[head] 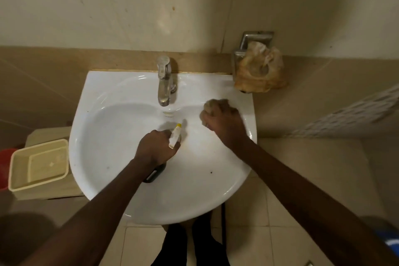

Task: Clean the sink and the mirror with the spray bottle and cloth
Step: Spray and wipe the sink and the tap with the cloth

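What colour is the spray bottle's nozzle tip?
Yellow, on the spray bottle the left hand holds; head view.

White sink (pixel 108 157) (yellow-tipped spray bottle (pixel 175 136))

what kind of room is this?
Most likely a bathroom or washroom: a white wall-mounted sink with a chrome faucet, tiled walls and floor, and a metal soap holder fixed in the corner.

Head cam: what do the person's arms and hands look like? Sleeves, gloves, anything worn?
Two bare forearms reach in from the bottom corners of the frame. No sleeves show up to the frame edge, and there are no gloves on the left hand or the right hand. No watch, bracelet or ring is visible. The right hand is slightly motion-blurred, so small details there can't be confirmed.
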